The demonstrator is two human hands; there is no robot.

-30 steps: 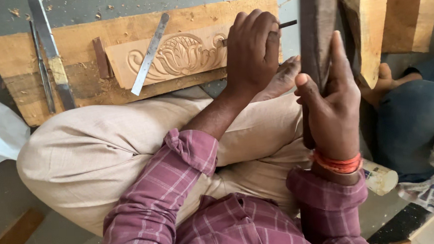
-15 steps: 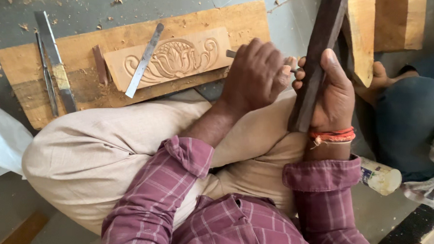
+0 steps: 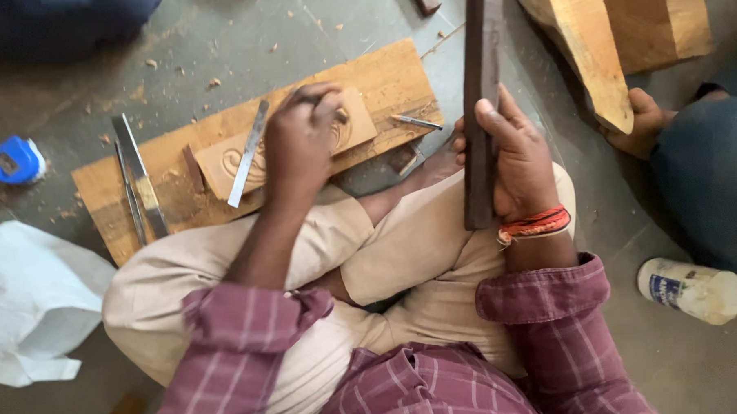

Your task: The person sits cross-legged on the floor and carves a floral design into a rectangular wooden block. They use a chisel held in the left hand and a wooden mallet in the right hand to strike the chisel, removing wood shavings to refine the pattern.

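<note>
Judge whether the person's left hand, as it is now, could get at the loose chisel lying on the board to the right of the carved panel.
Probably yes: the left hand rests on the carved panel, and the loose chisel lies uncovered on the board close beside it.

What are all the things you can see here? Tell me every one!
Base board: one, pale wood, on the floor ahead of the knees.
Carved panel: one, light wood, on the base board.
Chisel: one, grey metal, lying across the carved panel.
Flat blades: two or so, grey, at the board's left end.
Small tool: one, metal, at the board's right end.
Dark stick: one, dark brown, upright.
Tape measure: one, blue, far left.
White bag: one, lower left.
Bottle: one, white, lying lower right.
Wood block: one, tan, upper right.
Left hand: on the carved panel.
Right hand: gripping the dark stick.
</note>
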